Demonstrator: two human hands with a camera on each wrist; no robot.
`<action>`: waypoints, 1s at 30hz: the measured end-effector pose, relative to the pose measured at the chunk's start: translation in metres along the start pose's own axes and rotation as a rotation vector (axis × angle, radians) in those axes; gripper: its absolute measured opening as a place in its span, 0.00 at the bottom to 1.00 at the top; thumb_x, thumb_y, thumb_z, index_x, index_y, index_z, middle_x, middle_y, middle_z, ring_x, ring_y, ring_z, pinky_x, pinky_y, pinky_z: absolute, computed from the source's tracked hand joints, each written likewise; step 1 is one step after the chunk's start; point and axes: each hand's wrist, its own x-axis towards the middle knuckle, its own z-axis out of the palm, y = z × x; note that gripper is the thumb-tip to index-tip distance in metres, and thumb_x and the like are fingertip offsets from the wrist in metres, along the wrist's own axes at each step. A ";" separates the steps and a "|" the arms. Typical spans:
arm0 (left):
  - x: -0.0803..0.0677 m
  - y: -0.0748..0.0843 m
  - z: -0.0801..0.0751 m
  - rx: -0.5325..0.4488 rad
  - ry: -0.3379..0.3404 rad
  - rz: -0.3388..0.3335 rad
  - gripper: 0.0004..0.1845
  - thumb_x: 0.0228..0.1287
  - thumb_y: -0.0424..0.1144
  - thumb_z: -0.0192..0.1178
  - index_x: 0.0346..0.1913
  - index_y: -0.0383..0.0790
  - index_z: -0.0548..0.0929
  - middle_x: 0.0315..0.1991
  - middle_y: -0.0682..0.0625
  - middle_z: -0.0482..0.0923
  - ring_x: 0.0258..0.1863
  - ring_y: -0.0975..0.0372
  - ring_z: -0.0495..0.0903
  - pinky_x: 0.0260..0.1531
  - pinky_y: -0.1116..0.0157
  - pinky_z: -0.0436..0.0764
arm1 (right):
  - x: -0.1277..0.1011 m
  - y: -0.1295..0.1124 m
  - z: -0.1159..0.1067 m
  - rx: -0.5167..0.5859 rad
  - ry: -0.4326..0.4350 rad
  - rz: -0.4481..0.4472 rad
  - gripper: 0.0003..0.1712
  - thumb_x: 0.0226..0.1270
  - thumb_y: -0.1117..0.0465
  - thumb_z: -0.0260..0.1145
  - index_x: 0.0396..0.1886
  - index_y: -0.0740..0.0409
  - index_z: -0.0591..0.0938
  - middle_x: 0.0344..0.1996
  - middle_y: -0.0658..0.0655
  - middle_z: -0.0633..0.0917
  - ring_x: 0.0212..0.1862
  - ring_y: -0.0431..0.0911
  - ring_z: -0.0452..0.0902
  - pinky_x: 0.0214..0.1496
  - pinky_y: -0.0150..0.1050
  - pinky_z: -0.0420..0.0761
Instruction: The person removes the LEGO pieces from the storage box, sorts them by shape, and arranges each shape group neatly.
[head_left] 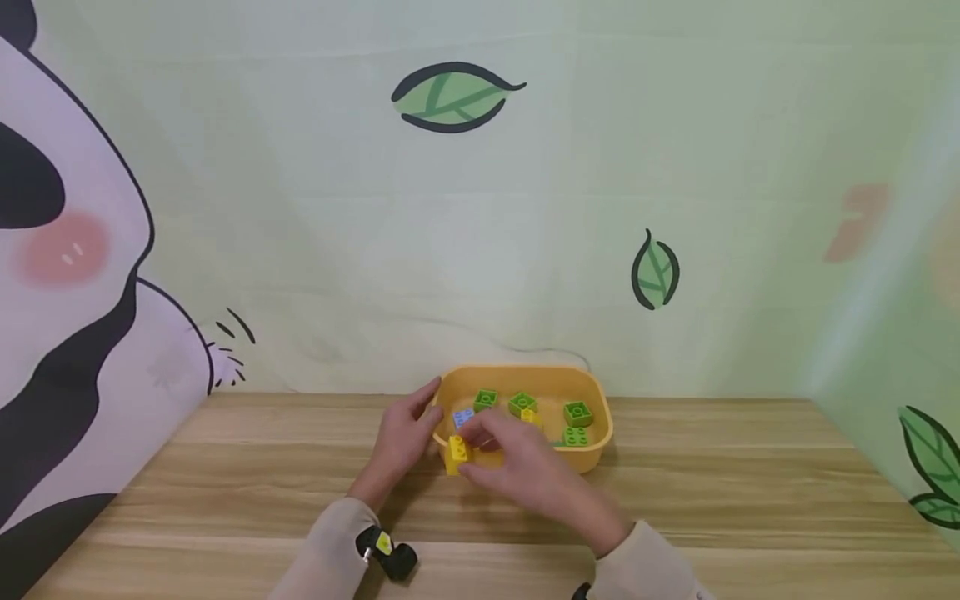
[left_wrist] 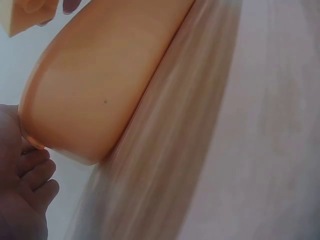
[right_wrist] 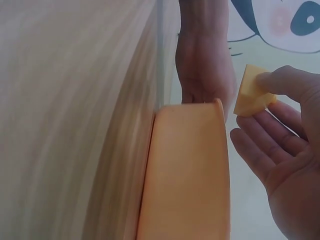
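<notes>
My right hand's fingers [right_wrist: 280, 82] pinch a yellow brick [head_left: 457, 454] just outside the yellow tub [head_left: 600, 433], lifted free. My left hand [head_left: 405, 433] curls on the tub's near end, steadying it on the desk [head_left: 750, 500].

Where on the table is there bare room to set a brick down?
Bare table lies right of the yellow tub, and left of the left hand toward the panda wall. It is crowded at the tub's front-left, where the right hand pinches a yellow brick.
</notes>
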 end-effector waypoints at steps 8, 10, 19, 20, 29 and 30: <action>-0.002 -0.002 0.000 -0.010 -0.004 -0.007 0.28 0.71 0.30 0.58 0.73 0.30 0.76 0.72 0.38 0.74 0.73 0.45 0.72 0.70 0.48 0.72 | 0.000 -0.004 0.009 0.016 -0.080 0.001 0.17 0.68 0.65 0.77 0.54 0.54 0.83 0.50 0.48 0.87 0.51 0.38 0.84 0.56 0.32 0.84; -0.001 -0.003 0.000 -0.012 -0.004 -0.009 0.28 0.72 0.30 0.58 0.73 0.30 0.76 0.72 0.38 0.74 0.73 0.45 0.72 0.70 0.48 0.72 | -0.001 -0.004 0.011 0.021 -0.105 0.012 0.17 0.68 0.65 0.77 0.53 0.53 0.83 0.49 0.48 0.87 0.51 0.37 0.83 0.57 0.33 0.84; 0.002 -0.004 -0.001 -0.003 0.004 0.009 0.28 0.71 0.31 0.58 0.73 0.29 0.76 0.71 0.38 0.75 0.72 0.46 0.73 0.71 0.48 0.72 | -0.001 -0.003 0.017 -0.008 -0.213 0.075 0.16 0.68 0.61 0.77 0.53 0.50 0.83 0.48 0.43 0.86 0.50 0.34 0.81 0.57 0.34 0.83; 0.002 -0.003 -0.001 -0.001 0.003 0.009 0.28 0.71 0.31 0.58 0.73 0.29 0.76 0.71 0.38 0.75 0.72 0.46 0.73 0.71 0.49 0.72 | -0.001 -0.003 0.018 -0.008 -0.221 0.081 0.16 0.69 0.61 0.77 0.53 0.50 0.83 0.47 0.42 0.86 0.50 0.33 0.81 0.57 0.34 0.83; 0.001 -0.002 -0.001 -0.006 -0.007 -0.016 0.29 0.71 0.31 0.57 0.74 0.30 0.76 0.72 0.39 0.74 0.73 0.46 0.71 0.71 0.48 0.71 | -0.002 -0.004 0.026 -0.061 -0.263 0.052 0.18 0.67 0.65 0.76 0.54 0.53 0.83 0.45 0.43 0.85 0.48 0.33 0.79 0.55 0.31 0.83; 0.001 -0.002 -0.001 -0.009 -0.008 -0.022 0.29 0.71 0.31 0.57 0.74 0.31 0.76 0.72 0.40 0.74 0.73 0.46 0.71 0.71 0.48 0.71 | -0.002 -0.004 0.027 -0.065 -0.268 0.056 0.18 0.67 0.65 0.77 0.54 0.53 0.83 0.45 0.43 0.85 0.48 0.33 0.79 0.55 0.31 0.82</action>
